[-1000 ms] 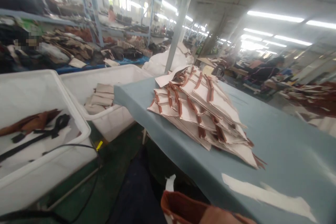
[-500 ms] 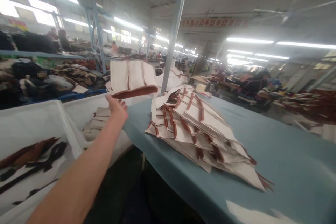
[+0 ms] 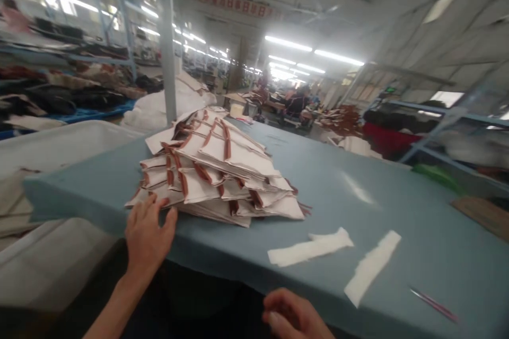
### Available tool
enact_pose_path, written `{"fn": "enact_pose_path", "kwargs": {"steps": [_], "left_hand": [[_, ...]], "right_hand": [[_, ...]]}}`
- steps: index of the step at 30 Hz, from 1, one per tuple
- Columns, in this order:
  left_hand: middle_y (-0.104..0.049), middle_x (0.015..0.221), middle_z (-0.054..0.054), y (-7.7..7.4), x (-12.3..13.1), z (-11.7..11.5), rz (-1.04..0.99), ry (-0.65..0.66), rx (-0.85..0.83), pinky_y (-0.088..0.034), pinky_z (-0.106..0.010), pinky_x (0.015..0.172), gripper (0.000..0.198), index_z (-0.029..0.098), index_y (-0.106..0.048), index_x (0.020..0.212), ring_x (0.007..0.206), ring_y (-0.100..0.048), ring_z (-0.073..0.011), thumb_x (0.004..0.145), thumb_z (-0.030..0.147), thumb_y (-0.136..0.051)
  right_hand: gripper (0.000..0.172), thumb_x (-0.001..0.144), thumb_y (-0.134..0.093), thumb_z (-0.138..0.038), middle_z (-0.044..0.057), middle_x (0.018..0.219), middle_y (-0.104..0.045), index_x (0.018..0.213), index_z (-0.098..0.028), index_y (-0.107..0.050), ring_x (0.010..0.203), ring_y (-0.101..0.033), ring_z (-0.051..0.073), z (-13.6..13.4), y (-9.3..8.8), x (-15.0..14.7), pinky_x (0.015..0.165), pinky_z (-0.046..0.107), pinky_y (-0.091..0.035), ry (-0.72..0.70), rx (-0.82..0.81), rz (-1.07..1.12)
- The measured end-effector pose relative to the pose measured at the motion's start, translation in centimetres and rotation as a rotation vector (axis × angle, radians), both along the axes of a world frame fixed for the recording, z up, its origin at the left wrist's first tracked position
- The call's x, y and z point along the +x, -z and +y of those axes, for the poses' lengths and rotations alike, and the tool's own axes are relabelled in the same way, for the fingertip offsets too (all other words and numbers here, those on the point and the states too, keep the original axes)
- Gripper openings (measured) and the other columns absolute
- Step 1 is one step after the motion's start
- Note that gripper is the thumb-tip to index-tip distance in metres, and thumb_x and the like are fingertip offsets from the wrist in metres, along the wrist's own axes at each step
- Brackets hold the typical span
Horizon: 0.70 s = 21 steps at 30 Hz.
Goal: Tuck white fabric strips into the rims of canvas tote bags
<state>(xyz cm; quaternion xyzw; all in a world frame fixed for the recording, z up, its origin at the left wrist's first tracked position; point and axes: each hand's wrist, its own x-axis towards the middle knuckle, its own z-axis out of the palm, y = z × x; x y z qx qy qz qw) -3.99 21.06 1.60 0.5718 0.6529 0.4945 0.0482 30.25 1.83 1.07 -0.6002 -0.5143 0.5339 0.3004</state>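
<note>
A large pile of pale, flat sewn panels with brown strips [image 3: 234,175] lies overlapped on the blue-green table [image 3: 330,169]. My left hand [image 3: 149,233] is at the pile's near left corner, fingers spread and holding nothing. Whether its fingertips touch the lowest panels I cannot tell. Low at the table's front edge, my right hand [image 3: 296,315] is loosely curled, thumb apart from the fingers, with nothing visible in it. Closest to it are a ragged white strip [image 3: 310,249] and a second white strip [image 3: 374,267], both flat on the table.
A slim pink tool with a metal tip [image 3: 433,304] lies at the near right. White bins [image 3: 91,132] stand left of the table, and a metal post [image 3: 167,42] rises behind the pile. Shelves with materials [image 3: 457,122] are at the right; people sit further back.
The panel at my left hand, over the bin, is gone from view. That hand has moved to the pile. My view has swung right, and my right hand has come in.
</note>
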Motion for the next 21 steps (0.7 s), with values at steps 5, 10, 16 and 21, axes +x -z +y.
{"fn": "enact_pose_path", "kwargs": {"steps": [5,10,16,21], "left_hand": [[-0.067,0.171,-0.016,0.2,2.5,-2.6,0.115,0.069,0.087,-0.031,-0.071,0.142,0.047,0.02,-0.077,0.129,0.172,-0.044,-0.049,0.109,0.054,-0.052],[-0.072,0.165,-0.015,3.5,4.8,-4.9,0.263,0.177,0.207,-0.042,-0.07,0.138,0.04,0.025,-0.077,0.132,0.165,-0.054,-0.0477,0.113,0.049,-0.051],[-0.09,0.131,-0.009,8.5,5.7,-2.1,0.438,0.365,0.05,-0.068,-0.044,0.097,0.033,0.03,-0.09,0.118,0.119,-0.083,-0.0347,0.107,0.039,-0.06],[-0.092,0.106,-0.009,7.3,6.2,1.5,0.433,0.285,-0.013,-0.067,-0.035,0.08,0.042,0.029,-0.093,0.109,0.092,-0.086,-0.0292,0.105,0.018,-0.053]], "right_hand": [[0.023,0.104,-0.067,-0.036,0.004,0.093,-0.081,0.111,-0.021,-0.083,0.087,-0.073,0.022,4.6,-4.7,-1.0,0.081,0.033,-0.052,-0.001,0.187,-0.357],[0.017,0.1,-0.072,-0.031,0.004,0.087,-0.081,0.107,-0.021,-0.084,0.083,-0.072,0.023,7.4,-5.5,0.2,0.079,0.035,-0.049,0.03,0.222,-0.46],[0.023,0.104,-0.069,-0.042,0.006,0.094,-0.085,0.105,-0.022,-0.081,0.083,-0.077,0.024,15.2,-10.8,1.8,0.076,0.035,-0.058,0.124,0.579,-0.542],[0.028,0.104,-0.073,-0.039,0.009,0.125,-0.086,0.127,-0.023,-0.075,0.107,-0.081,0.026,25.1,-16.3,0.0,0.098,0.041,-0.062,0.109,0.69,-0.615]]}}
